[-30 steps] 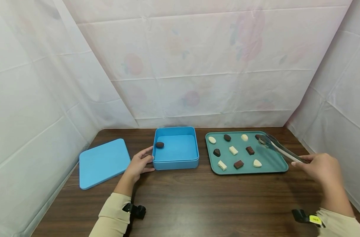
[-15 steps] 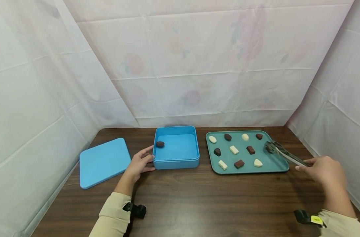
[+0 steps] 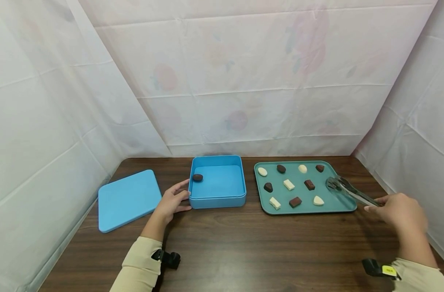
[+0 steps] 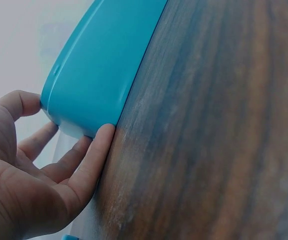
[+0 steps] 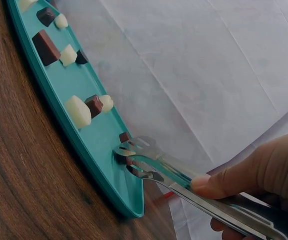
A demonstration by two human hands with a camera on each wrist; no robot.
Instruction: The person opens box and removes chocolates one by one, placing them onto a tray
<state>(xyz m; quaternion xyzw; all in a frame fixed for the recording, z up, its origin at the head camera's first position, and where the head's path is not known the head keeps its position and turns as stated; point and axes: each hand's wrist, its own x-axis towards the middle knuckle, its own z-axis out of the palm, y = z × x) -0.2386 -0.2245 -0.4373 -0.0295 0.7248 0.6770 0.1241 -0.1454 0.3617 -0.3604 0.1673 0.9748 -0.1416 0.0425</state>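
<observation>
My left hand (image 3: 172, 202) rests its spread fingertips against the left wall of a blue box (image 3: 217, 202); in the left wrist view the fingers (image 4: 96, 157) touch the box's rounded corner. One dark oval chocolate (image 3: 197, 177) lies in the box. With thumb and fingers my right hand (image 3: 402, 211) grips metal tongs (image 3: 357, 196) at the right. Their slotted heads reach over the right part of a green tray (image 3: 305, 211). A brown patch shows by the heads in the right wrist view; I cannot tell whether they grip a piece.
Several dark and white chocolates stand in rows on the tray, among them a dark block (image 3: 309, 185) and a white triangular one (image 3: 318, 200). A blue lid (image 3: 128, 201) lies left of the box. White cloth (image 3: 222, 81) hangs behind the wooden table (image 3: 251, 251).
The tongs have moved from the dark chocolate at the tray's far right corner towards the front and right, and their heads have come closer together. My left hand and the box stay put.
</observation>
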